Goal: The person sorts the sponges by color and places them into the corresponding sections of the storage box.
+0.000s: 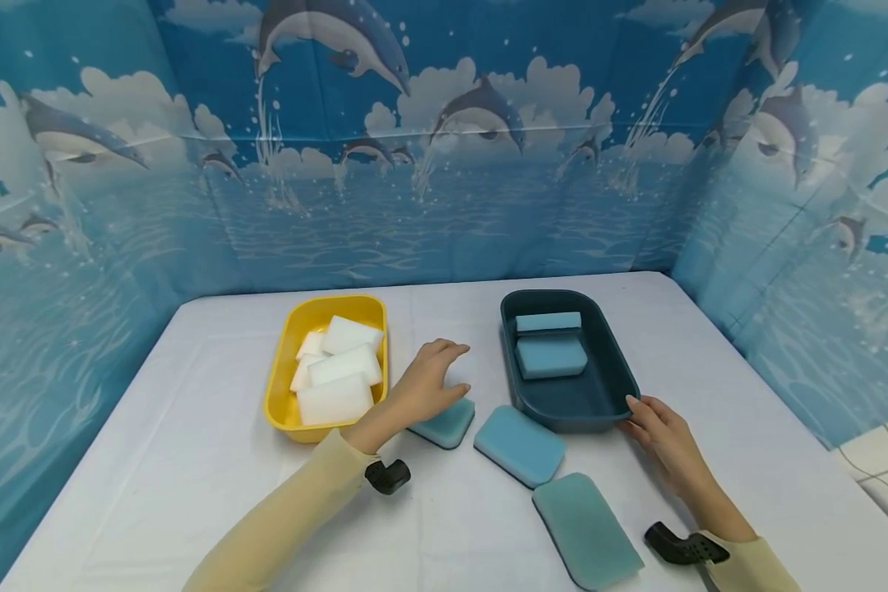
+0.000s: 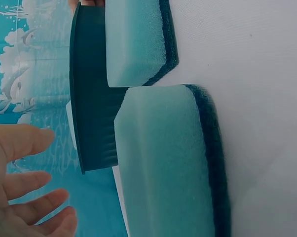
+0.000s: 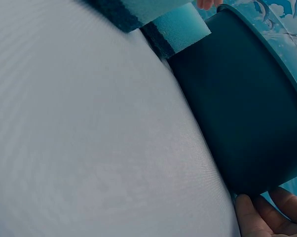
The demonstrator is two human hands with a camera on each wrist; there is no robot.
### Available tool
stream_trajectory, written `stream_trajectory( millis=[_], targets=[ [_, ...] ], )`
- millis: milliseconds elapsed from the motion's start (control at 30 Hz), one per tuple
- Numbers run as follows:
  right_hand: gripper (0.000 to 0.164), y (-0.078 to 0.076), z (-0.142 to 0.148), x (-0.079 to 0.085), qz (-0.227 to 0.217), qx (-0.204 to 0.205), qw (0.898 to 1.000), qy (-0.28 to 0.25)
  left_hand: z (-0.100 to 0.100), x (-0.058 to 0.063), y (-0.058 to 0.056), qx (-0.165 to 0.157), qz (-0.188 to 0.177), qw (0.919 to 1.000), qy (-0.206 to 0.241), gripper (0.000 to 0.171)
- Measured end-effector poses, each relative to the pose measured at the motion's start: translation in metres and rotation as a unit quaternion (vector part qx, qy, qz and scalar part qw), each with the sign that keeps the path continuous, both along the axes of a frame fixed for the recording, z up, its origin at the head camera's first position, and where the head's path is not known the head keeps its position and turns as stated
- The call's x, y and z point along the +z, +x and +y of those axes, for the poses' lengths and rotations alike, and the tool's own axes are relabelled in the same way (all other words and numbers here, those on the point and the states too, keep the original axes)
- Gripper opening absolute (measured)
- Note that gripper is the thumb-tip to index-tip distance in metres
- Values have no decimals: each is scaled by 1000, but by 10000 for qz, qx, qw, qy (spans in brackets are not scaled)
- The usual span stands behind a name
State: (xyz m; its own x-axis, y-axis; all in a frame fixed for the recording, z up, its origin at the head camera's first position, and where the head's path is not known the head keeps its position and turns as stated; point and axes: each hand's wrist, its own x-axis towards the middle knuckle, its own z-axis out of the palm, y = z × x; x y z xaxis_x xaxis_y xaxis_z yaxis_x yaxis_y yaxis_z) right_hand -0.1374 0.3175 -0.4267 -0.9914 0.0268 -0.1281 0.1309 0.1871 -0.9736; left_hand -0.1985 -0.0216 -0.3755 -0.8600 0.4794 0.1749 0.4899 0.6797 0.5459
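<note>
My left hand (image 1: 425,386) hovers with fingers spread and nothing in them, above a teal sponge (image 1: 447,423) partly hidden by the forearm. The left wrist view shows the same hand (image 2: 27,182) in the air beside two thick sponges with dark scouring layers. My right hand (image 1: 660,436) grips the near right corner of a dark teal bin (image 1: 573,411); in the right wrist view its fingers (image 3: 286,202) touch that bin's outer wall. Two blue sponges (image 1: 551,358) lie inside the bin. In front of it on the table are a blue sponge (image 1: 521,444) and a greener sponge (image 1: 586,530).
A yellow bin (image 1: 277,403) holding several white sponges (image 1: 344,362) stands left of my left hand. A white cloth covers the table (image 1: 155,460). Dolphin-print curtains (image 1: 444,222) hang behind it and along both sides.
</note>
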Motion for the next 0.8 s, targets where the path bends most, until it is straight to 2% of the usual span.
stream_trajectory(
  millis=[133,333,533,800],
  targets=[
    [66,0,-1,0,-3,23,10000,-51,-5,2,3,-29,-126,9999,-91,53],
    [66,0,0,1,-6,-16,10000,-76,-11,5,6,-265,-425,9979,-405,54],
    [66,0,0,1,-18,-31,10000,-43,-16,4,8,-429,-650,9959,-465,58],
    [66,1,-1,1,-27,-31,10000,-43,-20,6,9,-945,-950,9864,-955,69]
  ],
)
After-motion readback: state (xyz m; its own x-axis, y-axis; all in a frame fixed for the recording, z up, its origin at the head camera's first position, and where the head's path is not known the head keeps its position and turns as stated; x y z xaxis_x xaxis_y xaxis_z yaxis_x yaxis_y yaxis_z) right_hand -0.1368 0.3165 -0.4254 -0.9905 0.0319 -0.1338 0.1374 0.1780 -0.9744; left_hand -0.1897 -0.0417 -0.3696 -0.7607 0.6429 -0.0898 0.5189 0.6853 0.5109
